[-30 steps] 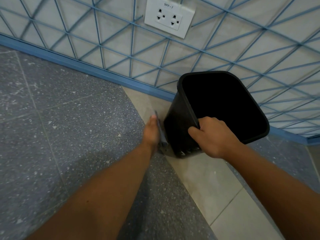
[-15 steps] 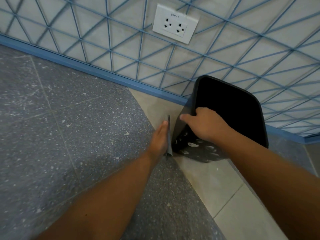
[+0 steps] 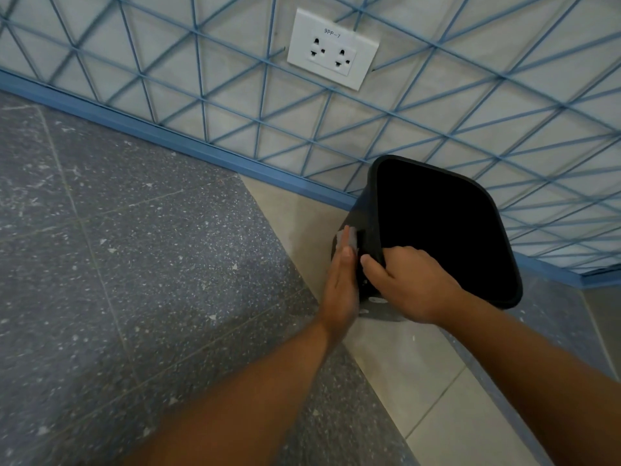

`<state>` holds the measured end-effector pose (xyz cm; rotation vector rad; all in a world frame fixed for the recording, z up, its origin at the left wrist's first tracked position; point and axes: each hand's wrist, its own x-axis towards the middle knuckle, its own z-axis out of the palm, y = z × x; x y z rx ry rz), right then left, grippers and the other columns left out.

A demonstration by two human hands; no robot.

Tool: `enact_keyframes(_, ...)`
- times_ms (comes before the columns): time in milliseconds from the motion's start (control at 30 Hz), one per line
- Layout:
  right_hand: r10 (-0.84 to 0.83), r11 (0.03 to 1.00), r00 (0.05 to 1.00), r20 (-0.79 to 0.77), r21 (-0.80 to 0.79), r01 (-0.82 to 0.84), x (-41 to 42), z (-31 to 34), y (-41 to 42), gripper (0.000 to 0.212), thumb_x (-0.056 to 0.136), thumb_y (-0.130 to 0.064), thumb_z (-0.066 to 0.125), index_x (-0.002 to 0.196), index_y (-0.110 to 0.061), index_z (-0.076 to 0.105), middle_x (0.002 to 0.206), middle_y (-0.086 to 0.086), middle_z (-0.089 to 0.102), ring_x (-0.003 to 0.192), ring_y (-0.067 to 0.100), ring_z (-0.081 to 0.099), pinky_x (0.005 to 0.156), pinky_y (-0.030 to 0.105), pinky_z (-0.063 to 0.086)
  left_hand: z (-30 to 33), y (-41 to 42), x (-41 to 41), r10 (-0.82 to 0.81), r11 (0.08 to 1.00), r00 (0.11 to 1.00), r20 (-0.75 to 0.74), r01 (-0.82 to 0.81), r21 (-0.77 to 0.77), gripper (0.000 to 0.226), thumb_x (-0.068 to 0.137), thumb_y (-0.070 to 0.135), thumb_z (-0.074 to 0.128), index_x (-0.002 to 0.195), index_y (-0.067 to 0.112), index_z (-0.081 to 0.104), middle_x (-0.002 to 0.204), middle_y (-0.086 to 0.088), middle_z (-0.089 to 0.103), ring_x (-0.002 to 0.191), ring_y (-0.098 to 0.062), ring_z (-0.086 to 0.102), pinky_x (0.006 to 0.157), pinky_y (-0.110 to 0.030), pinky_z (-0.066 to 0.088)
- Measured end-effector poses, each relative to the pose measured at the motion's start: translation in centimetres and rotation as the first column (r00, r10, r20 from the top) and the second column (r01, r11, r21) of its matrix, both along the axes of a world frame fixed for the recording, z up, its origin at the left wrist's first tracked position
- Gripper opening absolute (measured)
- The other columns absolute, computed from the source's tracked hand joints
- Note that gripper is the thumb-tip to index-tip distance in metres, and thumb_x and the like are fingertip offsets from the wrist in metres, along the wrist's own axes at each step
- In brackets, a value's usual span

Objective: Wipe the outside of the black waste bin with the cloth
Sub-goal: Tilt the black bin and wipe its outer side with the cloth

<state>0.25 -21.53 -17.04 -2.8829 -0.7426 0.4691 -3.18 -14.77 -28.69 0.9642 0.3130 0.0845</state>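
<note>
The floor carries everything here: dark speckled tiles on the left and a pale strip of tiles running from the foot of the wall toward the lower right corner. The wall behind it has a pattern of blue lines crossing into triangles, with a blue skirting along its bottom edge. The black waste bin stands on the pale strip close to the skirting, tipped so that its open mouth faces up toward the camera, and white marks show on its lower outside near the floor. The right hand grips the near rim of the bin, thumb on the outside and fingers curled over the edge. The left hand lies flat against the bin's left outer side with straight fingers held together, pressing the cloth to the plastic; only a small pale grey piece of the cloth shows past the fingertips. A white double socket sits on the wall above, labelled in small print
</note>
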Motion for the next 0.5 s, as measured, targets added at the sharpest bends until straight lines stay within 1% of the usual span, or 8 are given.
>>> enact_keyframes(33, 0.014, 1.0, 1.0, 0.013, -0.005, -0.014, -0.1, 0.0, 0.0, 0.05, 0.096, -0.046, 0.035, 0.062, -0.015, 0.055, 0.055, 0.005, 0.06, 0.05, 0.019, 0.058, 0.054, 0.039, 0.05, -0.5, 0.2, 0.4, 0.003, 1.0, 1.0, -0.029, -0.004, -0.011, 0.053, 0.117, 0.025, 0.015, 0.166, 0.01, 0.027, 0.175, -0.016, 0.027, 0.166, -0.028, 0.021, 0.136, -0.051, 0.019)
enact_keyframes(100, 0.034, 0.999, 0.999, 0.031, -0.014, -0.034, -0.3, 0.1, 0.0, 0.05, 0.096, -0.046, 0.035, 0.059, -0.017, 0.051, 0.053, 0.005, 0.057, 0.049, 0.018, 0.056, 0.052, 0.036, 0.045, -0.3, 0.7, 1.0, 0.006, 0.998, 0.999, -0.049, -0.009, -0.066, 0.055, 0.117, 0.026, 0.016, 0.165, 0.004, 0.03, 0.169, -0.023, 0.036, 0.162, -0.035, 0.031, 0.134, -0.055, 0.023)
enact_keyframes(200, 0.056, 0.998, 0.998, 0.018, -0.016, -0.056, -0.5, 0.2, -0.1, 0.051, 0.096, -0.048, 0.032, 0.062, -0.017, 0.054, 0.056, 0.004, 0.059, 0.051, 0.016, 0.057, 0.055, 0.036, 0.047, 0.6, 0.3, 0.8, 0.016, 1.0, 1.0, -0.025, -0.015, 0.014, 0.057, 0.117, 0.038, 0.023, 0.166, 0.011, 0.033, 0.172, -0.011, 0.037, 0.163, -0.024, 0.03, 0.135, -0.05, 0.021)
enact_keyframes(233, 0.063, 0.998, 0.998, 0.02, -0.021, -0.063, -0.5, 0.2, -0.2, 0.052, 0.097, -0.048, 0.031, 0.063, -0.017, 0.055, 0.056, 0.003, 0.06, 0.051, 0.016, 0.057, 0.054, 0.035, 0.047, 0.6, 0.1, 0.5, 0.008, 1.0, 1.0, -0.006, -0.008, 0.026, 0.059, 0.116, 0.041, 0.023, 0.166, 0.011, 0.031, 0.173, -0.01, 0.035, 0.163, -0.023, 0.028, 0.136, -0.049, 0.021)
enact_keyframes(267, 0.065, 0.998, 0.998, 0.019, -0.023, -0.064, -0.5, 0.3, -0.3, 0.052, 0.097, -0.048, 0.031, 0.062, -0.017, 0.055, 0.055, 0.003, 0.059, 0.049, 0.015, 0.056, 0.053, 0.034, 0.046, 0.4, 0.0, 0.2, -0.011, 1.0, 1.0, -0.001, 0.011, 0.019, 0.06, 0.116, 0.04, 0.022, 0.166, 0.008, 0.03, 0.172, -0.015, 0.034, 0.163, -0.027, 0.028, 0.135, -0.051, 0.021)
enact_keyframes(367, 0.064, 0.998, 0.998, 0.029, -0.015, -0.063, -0.6, 0.2, -0.2, 0.05, 0.098, -0.045, 0.034, 0.057, -0.019, 0.049, 0.05, 0.001, 0.053, 0.046, 0.015, 0.053, 0.047, 0.03, 0.039, -0.4, 0.5, 0.7, -0.028, 0.999, 0.999, -0.037, 0.026, -0.038, 0.055, 0.117, 0.024, 0.014, 0.162, -0.002, 0.033, 0.162, -0.032, 0.042, 0.157, -0.042, 0.037, 0.131, -0.059, 0.026)
enact_keyframes(400, 0.06, 0.998, 0.998, 0.028, -0.01, -0.059, -0.6, 0.1, -0.2, 0.05, 0.098, -0.045, 0.034, 0.057, -0.019, 0.048, 0.05, 0.001, 0.053, 0.046, 0.016, 0.053, 0.047, 0.03, 0.039, -0.1, 0.6, 1.0, -0.022, 0.998, 0.999, -0.028, 0.021, -0.051, 0.054, 0.117, 0.023, 0.015, 0.161, -0.001, 0.036, 0.161, -0.032, 0.044, 0.156, -0.043, 0.038, 0.131, -0.059, 0.026)
enact_keyframes(500, 0.063, 0.998, 0.998, 0.028, -0.003, -0.063, -0.6, 0.3, -0.3, 0.052, 0.097, -0.046, 0.034, 0.058, -0.018, 0.051, 0.053, 0.003, 0.057, 0.048, 0.016, 0.055, 0.052, 0.034, 0.045, 1.1, -0.1, 0.8, 0.022, 0.998, 1.0, -0.004, -0.021, 0.065, 0.056, 0.117, 0.038, 0.022, 0.166, 0.013, 0.032, 0.172, -0.012, 0.036, 0.165, -0.027, 0.025, 0.135, -0.053, 0.019)
